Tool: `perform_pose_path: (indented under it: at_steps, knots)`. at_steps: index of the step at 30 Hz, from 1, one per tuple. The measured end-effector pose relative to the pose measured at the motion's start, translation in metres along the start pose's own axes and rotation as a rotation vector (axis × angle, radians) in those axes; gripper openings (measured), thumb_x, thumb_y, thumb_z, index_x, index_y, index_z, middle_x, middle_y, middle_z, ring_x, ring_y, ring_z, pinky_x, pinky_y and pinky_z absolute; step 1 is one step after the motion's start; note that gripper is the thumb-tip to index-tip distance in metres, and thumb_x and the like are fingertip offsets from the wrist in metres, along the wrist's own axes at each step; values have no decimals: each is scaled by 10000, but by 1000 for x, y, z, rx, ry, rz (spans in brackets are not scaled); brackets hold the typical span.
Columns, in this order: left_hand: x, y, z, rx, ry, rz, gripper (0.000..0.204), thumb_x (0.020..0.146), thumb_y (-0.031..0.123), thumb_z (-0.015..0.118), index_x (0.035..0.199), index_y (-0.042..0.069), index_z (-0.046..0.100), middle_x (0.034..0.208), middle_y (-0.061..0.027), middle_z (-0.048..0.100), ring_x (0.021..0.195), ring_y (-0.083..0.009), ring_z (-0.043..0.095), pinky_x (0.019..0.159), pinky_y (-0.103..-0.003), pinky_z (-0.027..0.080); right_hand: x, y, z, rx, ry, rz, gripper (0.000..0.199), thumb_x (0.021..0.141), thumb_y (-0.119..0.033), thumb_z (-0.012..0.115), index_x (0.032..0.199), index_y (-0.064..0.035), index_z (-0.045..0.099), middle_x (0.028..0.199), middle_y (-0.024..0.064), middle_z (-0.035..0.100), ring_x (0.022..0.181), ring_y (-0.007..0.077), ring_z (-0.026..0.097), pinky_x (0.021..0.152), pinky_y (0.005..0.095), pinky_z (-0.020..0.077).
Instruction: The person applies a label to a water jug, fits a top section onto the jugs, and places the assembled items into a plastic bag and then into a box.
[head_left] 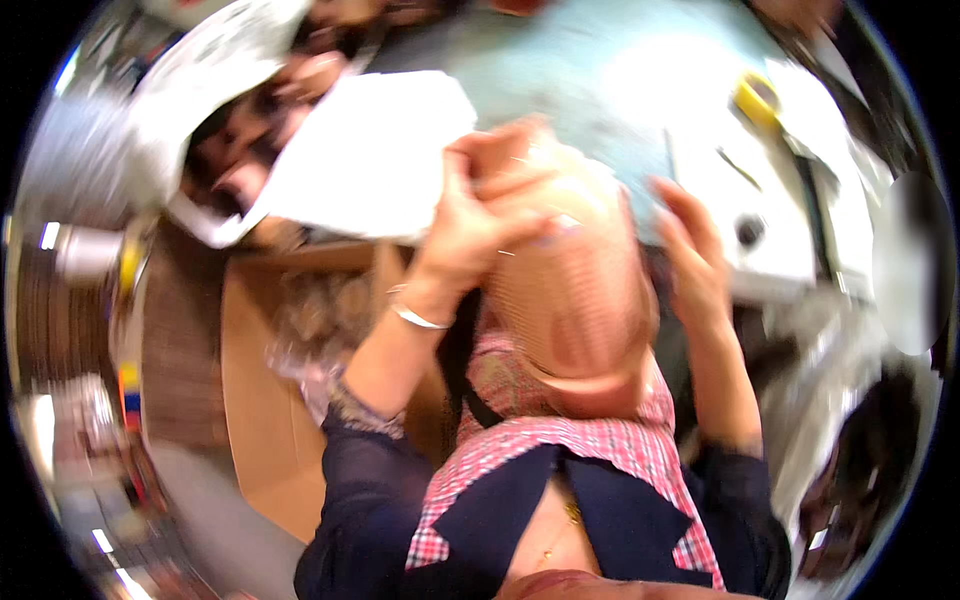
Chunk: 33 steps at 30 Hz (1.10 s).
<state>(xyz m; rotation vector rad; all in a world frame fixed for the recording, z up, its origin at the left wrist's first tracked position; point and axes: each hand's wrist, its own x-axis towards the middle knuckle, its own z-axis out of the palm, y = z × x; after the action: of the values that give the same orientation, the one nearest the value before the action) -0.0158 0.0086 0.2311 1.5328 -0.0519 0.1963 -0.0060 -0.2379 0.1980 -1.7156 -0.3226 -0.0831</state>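
Observation:
A tan, rounded, bag-like leather piece (580, 290) with a ribbed or woven surface is held up in front of my checked apron. Motion blur hides its exact kind. My left hand (475, 215) grips its upper left side, thumb lying across the front and fingers curled over the top edge. On the other side, my right hand (695, 250) is apart from the piece, fingers loosely spread and holding nothing. A white sheet (370, 155) lies just beyond my left hand.
At far left, a white plastic bag (165, 125) contains brownish-pink pieces. Below it stands a cardboard box (265, 440) with clear-wrapped items. The pale blue-green table (560, 70) carries a yellow tape roll (757, 98) and a small dark round object (750, 230) at right. Crumpled plastic (820, 370) hangs nearby.

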Motion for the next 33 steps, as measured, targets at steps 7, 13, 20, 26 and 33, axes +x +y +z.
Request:
perform_pose_path:
  at_steps: [7, 13, 20, 26, 33]
  knots:
    - [-39, 4, -50, -592, 264, 221, 682, 582, 60, 812, 1094, 86, 362, 1093, -59, 424, 1031, -157, 435, 918, -297, 377, -45, 19, -51, 690, -31, 650, 407, 950, -303, 392, 1158, 35, 481, 1099, 105, 572, 993, 199, 553, 856, 341, 448]
    - [4, -16, -174, 262, 400, 397, 494, 725, 71, 716, 1123, 15, 431, 1075, -114, 545, 1047, -211, 508, 913, -318, 405, 72, 29, -64, 632, 177, 366, 344, 940, -214, 433, 1177, 33, 476, 1142, 143, 551, 1017, 215, 552, 882, 346, 458]
    - [74, -93, -410, 1091, 1306, -95, 487, 750, 72, 577, 1201, 0, 409, 1151, -255, 502, 1044, -381, 492, 882, -401, 401, 172, 66, -56, 363, 223, 212, 301, 935, -219, 455, 1113, 16, 515, 1091, 111, 568, 975, 189, 563, 859, 321, 458]
    - [64, -49, -357, 649, 1038, 406, 228, 780, 133, 652, 954, 7, 576, 904, -80, 624, 834, -177, 577, 754, -299, 462, 181, 71, -59, 156, 127, 130, 333, 943, -254, 436, 1134, 8, 509, 1098, 104, 564, 991, 179, 547, 875, 305, 435]
    - [33, -60, -238, -459, 656, -195, 579, 692, 243, 761, 1103, -2, 434, 1054, -114, 501, 991, -204, 479, 856, -315, 408, 173, 58, -49, -197, 175, 71, 354, 931, -256, 437, 1134, 20, 529, 1056, 111, 576, 959, 202, 537, 870, 280, 405]
